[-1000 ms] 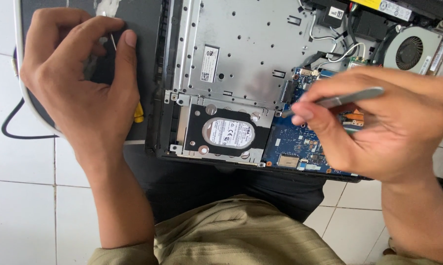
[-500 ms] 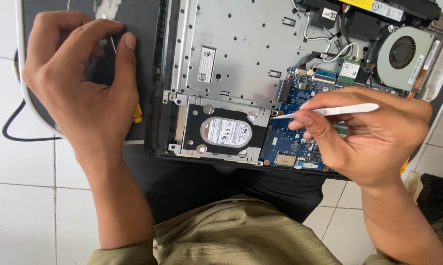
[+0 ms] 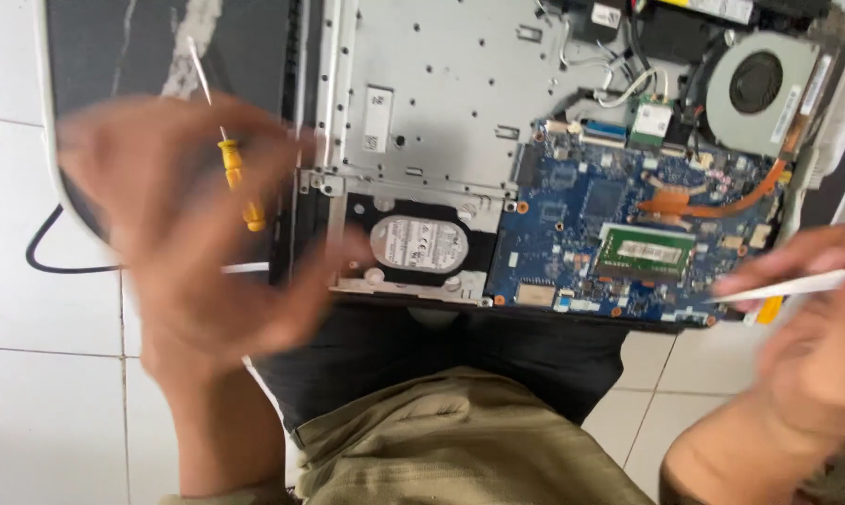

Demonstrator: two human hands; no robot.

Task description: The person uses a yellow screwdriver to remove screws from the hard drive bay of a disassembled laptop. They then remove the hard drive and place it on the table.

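At the left of the frame, our left hand was motion-blurred over the edge of the opened laptop; we could not tell its grip. A yellow-handled screwdriver lay just above it. At centre, the hard drive remained seated in its bay, and the blue mainboard lay exposed beside it. At lower right, our right hand clenched a white stylus-like tool, its tip near the board's edge. Cover removal appeared complete; the components remained installed.

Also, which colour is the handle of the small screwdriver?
Yellow, seen in the head view: the screwdriver handle.
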